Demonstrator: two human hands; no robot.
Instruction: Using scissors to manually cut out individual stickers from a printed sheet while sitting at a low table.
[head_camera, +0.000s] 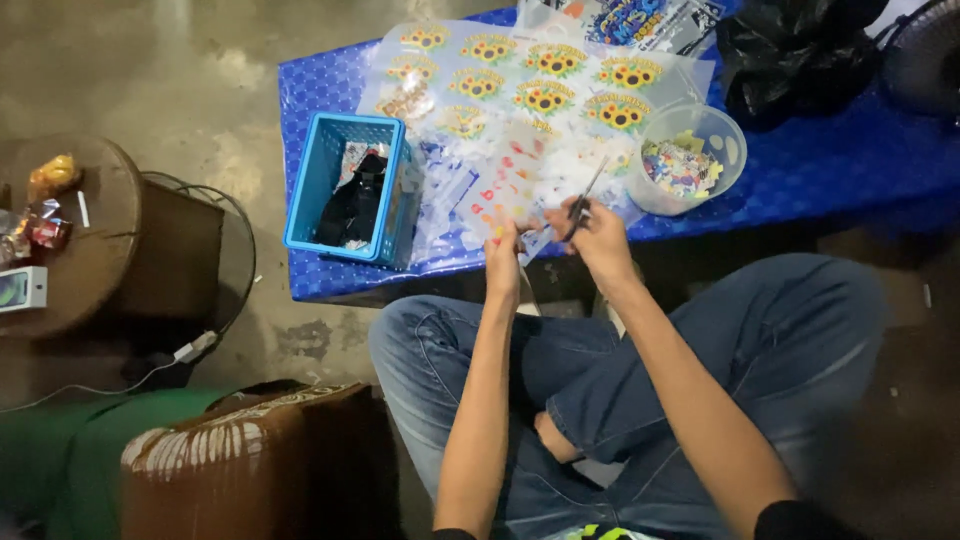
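My left hand (502, 262) pinches the lower edge of a clear sticker sheet (508, 185) printed with small red and orange shapes. My right hand (598, 238) grips a pair of scissors (584, 197) with dark handles, the blades pointing up and away over the sheet's right side. Both hands hover at the near edge of a low table with a blue patterned cover (840, 160). Behind the held sheet lie clear sheets of sunflower stickers (545, 85). I sit cross-legged in blue jeans below the table.
A blue plastic basket (350, 185) with dark items stands left on the table. A clear bowl (690, 160) of cut pieces sits right, a black bag (790, 50) behind it. A round wooden stool (70, 235) with small items and a cable stands far left on the concrete floor.
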